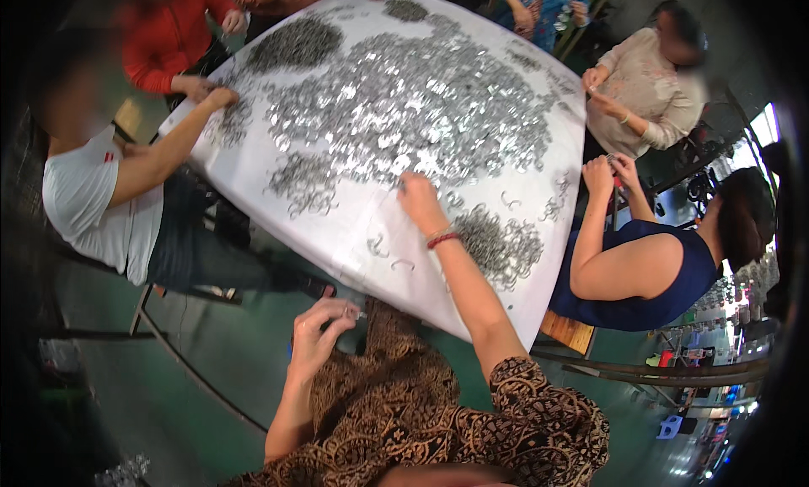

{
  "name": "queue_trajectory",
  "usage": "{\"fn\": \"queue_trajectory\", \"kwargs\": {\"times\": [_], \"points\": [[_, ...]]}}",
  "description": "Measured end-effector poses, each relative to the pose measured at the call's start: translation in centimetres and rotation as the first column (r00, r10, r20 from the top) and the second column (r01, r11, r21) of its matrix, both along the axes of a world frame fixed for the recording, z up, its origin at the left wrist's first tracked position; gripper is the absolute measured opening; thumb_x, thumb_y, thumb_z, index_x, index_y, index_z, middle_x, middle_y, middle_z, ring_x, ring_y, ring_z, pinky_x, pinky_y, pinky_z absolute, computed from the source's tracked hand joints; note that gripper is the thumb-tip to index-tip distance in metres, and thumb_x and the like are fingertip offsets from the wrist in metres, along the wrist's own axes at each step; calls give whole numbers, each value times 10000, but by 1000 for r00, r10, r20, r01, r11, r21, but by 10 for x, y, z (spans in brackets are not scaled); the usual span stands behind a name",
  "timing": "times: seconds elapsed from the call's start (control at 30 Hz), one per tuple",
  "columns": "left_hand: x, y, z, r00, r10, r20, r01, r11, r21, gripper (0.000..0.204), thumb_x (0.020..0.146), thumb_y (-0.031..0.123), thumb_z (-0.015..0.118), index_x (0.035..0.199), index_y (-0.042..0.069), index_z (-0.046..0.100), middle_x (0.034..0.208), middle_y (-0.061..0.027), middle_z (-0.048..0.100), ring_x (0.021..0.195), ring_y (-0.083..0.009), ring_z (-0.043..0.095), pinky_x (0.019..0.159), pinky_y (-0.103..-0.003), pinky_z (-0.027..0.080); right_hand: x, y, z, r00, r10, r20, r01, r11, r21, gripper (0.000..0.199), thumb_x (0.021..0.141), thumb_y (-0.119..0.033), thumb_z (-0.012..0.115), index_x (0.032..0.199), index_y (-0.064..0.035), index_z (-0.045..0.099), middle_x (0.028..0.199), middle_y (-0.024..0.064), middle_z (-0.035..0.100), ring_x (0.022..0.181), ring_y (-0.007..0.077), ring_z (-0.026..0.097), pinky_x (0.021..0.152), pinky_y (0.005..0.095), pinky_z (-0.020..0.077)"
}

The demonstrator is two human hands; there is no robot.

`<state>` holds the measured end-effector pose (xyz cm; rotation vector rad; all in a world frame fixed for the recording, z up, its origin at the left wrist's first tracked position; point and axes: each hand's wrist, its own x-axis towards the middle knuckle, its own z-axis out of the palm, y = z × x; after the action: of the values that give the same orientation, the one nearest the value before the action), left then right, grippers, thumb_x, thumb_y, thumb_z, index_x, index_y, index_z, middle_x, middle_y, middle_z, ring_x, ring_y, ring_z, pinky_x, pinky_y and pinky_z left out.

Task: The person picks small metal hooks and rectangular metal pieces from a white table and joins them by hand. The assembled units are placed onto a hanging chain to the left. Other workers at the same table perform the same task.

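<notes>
A broad heap of shiny, flat metal pieces [404,108] covers the middle of the white-covered table [329,243]. At its near edge, my right hand [424,205] reaches down with its fingers drawn together; whatever they may hold is hidden. My left hand [318,334] is raised short of the table's near edge, above my lap. Thumb and fingers there pinch a small shiny piece, too small to name more exactly. Right of my right forearm lies a pile of dark curved metal pieces [501,247]. A few loose curved pieces [377,247] lie left of that forearm.
More dark curved pieces form piles at the near left [303,184] and far left [295,43]. Several people sit or stand round the table: a white-shirted person [101,200] on the left, a person in dark blue [640,268] on the right. A wooden stool [566,331] stands nearby.
</notes>
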<state>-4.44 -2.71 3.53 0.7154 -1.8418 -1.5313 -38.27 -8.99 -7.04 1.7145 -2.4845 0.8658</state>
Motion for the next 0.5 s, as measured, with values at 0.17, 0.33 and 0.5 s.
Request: {"fn": "queue_trajectory", "kwargs": {"times": [0.17,0.33,0.5], "points": [[7,2,-8,999,-27,-26,23,987,-159,127,854,64,709,952,-12,680,949,-99,709,889,-221,673,780,-320,525,23,36,40,911,-43,409,109,984,-138,215,814,4,632,1025,32,668,932,192,695,816,261,684,748,357,560],[7,-3,-9,1000,-18,20,23,961,-275,139,842,148,731,912,35,688,870,-65,699,832,-246,657,782,-354,499,139,112,84,506,192,841,-69,981,-182,138,853,46,657,990,59,662,863,94,696,727,114,662,685,237,537],[8,1,-1,1000,-12,9,14,944,-329,128,839,154,729,887,43,688,810,-73,689,790,-265,646,785,-364,472,190,147,114,488,266,832,-26,957,-290,156,862,79,659,1018,72,654,920,76,681,782,108,648,688,233,538]]}}
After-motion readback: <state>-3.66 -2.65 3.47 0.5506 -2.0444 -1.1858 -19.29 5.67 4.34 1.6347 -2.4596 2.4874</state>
